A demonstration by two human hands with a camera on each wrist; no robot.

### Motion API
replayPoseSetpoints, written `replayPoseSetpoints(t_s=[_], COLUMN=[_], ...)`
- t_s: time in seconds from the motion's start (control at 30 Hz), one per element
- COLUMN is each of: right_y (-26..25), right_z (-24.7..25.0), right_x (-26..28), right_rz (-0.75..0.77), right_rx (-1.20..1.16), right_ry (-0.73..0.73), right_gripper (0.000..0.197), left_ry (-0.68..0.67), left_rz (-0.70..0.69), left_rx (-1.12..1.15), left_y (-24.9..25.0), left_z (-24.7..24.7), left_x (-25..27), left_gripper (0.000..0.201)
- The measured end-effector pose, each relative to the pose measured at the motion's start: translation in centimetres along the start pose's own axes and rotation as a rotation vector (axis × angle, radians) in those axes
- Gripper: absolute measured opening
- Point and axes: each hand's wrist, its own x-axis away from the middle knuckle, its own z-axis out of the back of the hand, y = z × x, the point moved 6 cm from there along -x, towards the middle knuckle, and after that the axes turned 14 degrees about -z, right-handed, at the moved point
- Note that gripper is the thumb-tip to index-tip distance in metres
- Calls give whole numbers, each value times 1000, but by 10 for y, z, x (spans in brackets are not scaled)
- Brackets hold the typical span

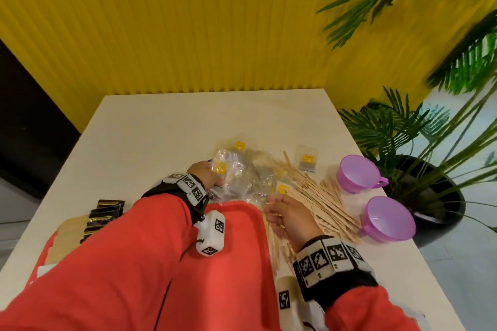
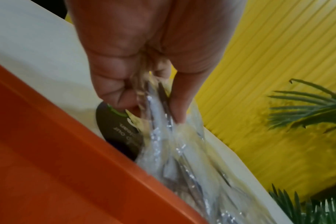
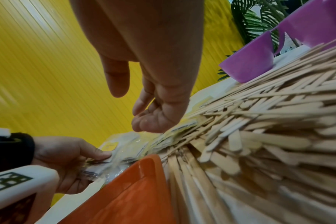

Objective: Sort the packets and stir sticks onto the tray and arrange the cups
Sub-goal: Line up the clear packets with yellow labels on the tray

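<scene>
Behind the pale rectangular table (image 1: 150, 126), a ribbed yellow wall is seen. Two purple plastic cups are counted near the right edge, the far one (image 1: 359, 173) and the near one (image 1: 387, 219). One red plastic tray (image 1: 242, 226) lies at the near edge; bare tabletop is left beyond. A heap of clear plastic packets (image 1: 236, 177) is gripped by the left hand (image 1: 204, 176). Loose wooden stir sticks (image 1: 317, 199), too many to count, lie just under the right hand (image 1: 289, 219), whose fingers (image 3: 153, 121) are loosely curled, nothing held.
</scene>
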Motion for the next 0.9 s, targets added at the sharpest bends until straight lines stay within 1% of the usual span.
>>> replayPoseSetpoints(t_s=[0.07,0.1,0.23,0.33,0.37,0.43,0.5,0.6,0.63,0.7,0.73,0.8,0.9], right_y=[3,4,9,10,10,9,11,19,23,28,30,36,42], right_z=[-4,-5,-10,-15,-17,-24,-33,-47,-51,-58,-60,-60,-55], right_x=[0,1,4,7,8,13,18,21,21,23,26,28,26], right_rz=[-4,-7,-4,22,29,50,68,62,64,75,91,117,152], right_rx=[19,19,-7,0,19,49,39,30,30,-7,-7,39,169], right_ry=[4,5,12,29,38,35,-13,-100,-126,-179,-191,-185,-92], right_gripper=[19,18,18,14,14,20,23,30,26,9,9,16,12], left_ry=[42,50,120,126,110,72,27,-49,-68,-95,-105,-133,-181], left_rz=[-12,-14,-62,-114,-117,-129,-128,-110,-107,-105,-101,-95,-83], left_rx=[92,141,295,432,470,555,617,690,702,716,718,716,720], left_y=[-9,-12,-17,-15,-15,-13,-13,-14,-17,-20,-22,-26,-29], left_z=[6,10,25,30,29,26,19,5,0,-7,-10,-16,-21], left_x=[6,11,33,53,60,76,90,110,115,124,129,136,145], left_gripper=[20,20,16,30,32,27,18,20,22,24,25,25,36])
